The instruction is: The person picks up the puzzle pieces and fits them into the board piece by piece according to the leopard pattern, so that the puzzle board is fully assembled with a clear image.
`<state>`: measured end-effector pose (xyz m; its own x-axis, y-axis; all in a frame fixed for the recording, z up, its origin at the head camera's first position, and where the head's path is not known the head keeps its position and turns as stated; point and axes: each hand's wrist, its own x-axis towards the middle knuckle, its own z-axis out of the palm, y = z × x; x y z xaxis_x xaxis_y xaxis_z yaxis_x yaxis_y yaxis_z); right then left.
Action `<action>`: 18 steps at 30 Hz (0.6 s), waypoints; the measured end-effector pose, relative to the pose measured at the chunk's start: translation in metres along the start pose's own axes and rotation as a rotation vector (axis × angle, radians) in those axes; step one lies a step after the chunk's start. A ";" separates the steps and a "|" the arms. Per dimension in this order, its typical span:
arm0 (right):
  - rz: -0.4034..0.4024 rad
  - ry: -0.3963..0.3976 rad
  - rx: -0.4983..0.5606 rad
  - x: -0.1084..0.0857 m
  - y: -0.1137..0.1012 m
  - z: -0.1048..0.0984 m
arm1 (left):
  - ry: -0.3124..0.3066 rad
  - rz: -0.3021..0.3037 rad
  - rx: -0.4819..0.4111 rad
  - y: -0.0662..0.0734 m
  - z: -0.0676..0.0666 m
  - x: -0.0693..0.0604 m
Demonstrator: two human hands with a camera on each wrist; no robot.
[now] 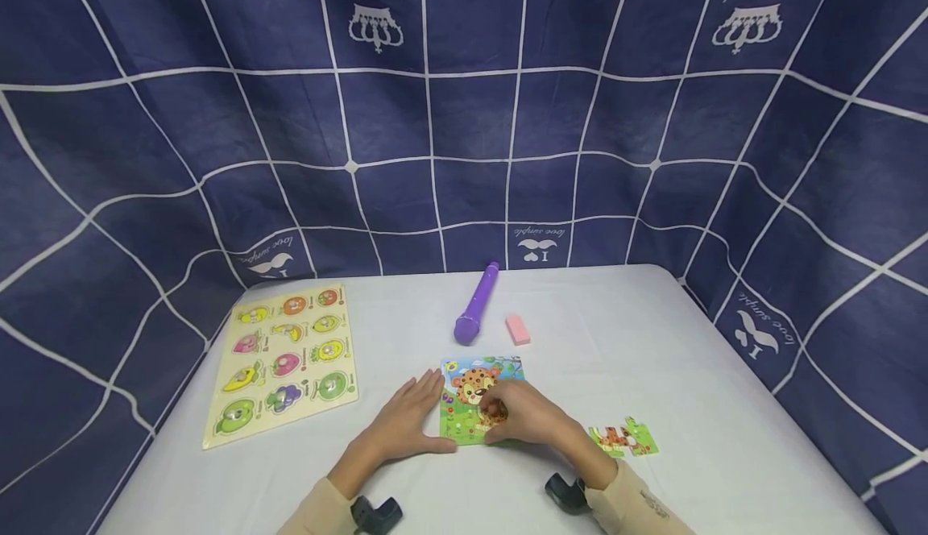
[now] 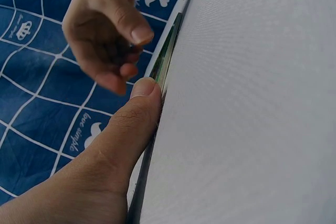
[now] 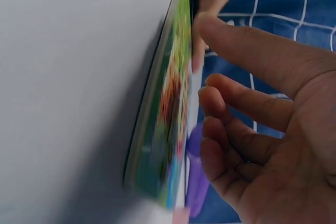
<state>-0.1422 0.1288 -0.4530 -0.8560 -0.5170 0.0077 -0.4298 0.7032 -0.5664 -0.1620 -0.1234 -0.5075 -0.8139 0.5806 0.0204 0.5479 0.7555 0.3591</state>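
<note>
A small leopard jigsaw puzzle (image 1: 464, 430) lies flat on the white table, its picture partly hidden by the right hand. My left hand (image 1: 406, 422) rests along the puzzle's left edge, fingers extended. Its thumb (image 2: 139, 103) touches the near edge in the left wrist view. My right hand (image 1: 525, 414) hovers over the puzzle's lower right part with loosely bent fingers. In the right wrist view a gap shows between its thumb (image 3: 247, 45) and fingertips, with nothing held there. Loose puzzle pieces (image 1: 625, 438) lie to the right of the right forearm.
A purple toy microphone (image 1: 477, 305) lies behind the puzzle, beside a pink block (image 1: 518, 329). On the left side of the table is a fruit peg board (image 1: 286, 362). A blue checked cloth (image 1: 464, 116) hangs around the back and sides.
</note>
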 end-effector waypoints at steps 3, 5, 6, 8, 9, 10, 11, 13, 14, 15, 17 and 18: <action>0.021 0.009 0.010 -0.012 0.009 -0.007 | 0.002 -0.002 -0.007 0.001 0.000 0.000; 0.045 0.018 0.011 -0.020 0.016 -0.013 | 0.000 -0.003 -0.007 0.001 0.000 0.000; 0.061 0.021 0.008 -0.025 0.020 -0.015 | -0.001 -0.004 -0.003 0.001 0.000 0.000; 0.102 0.027 0.008 -0.035 0.028 -0.020 | -0.006 -0.003 -0.002 0.001 0.000 0.001; 0.125 0.030 0.006 -0.041 0.032 -0.022 | -0.008 -0.003 0.000 0.000 0.001 0.001; 0.149 0.033 0.010 -0.047 0.036 -0.025 | -0.009 -0.002 -0.002 0.000 0.001 0.001; 0.177 0.037 0.015 -0.052 0.039 -0.027 | -0.011 -0.004 -0.001 0.000 0.002 0.001; 0.221 0.048 0.018 -0.064 0.047 -0.032 | -0.012 -0.007 -0.004 -0.001 0.002 0.001; 0.244 0.054 0.019 -0.070 0.050 -0.035 | -0.012 -0.009 -0.004 -0.001 0.002 0.001; 0.259 0.062 0.020 -0.076 0.054 -0.038 | -0.011 -0.010 -0.001 -0.001 0.003 0.001; 0.287 0.071 0.021 -0.089 0.062 -0.043 | -0.006 -0.010 0.000 -0.002 0.003 0.001; 0.294 0.071 0.024 -0.095 0.066 -0.046 | -0.004 -0.010 0.002 -0.002 0.003 0.001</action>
<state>-0.1028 0.2471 -0.4533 -0.9611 -0.2567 -0.1022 -0.1544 0.8057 -0.5718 -0.1635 -0.1233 -0.5112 -0.8183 0.5747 0.0129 0.5406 0.7617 0.3573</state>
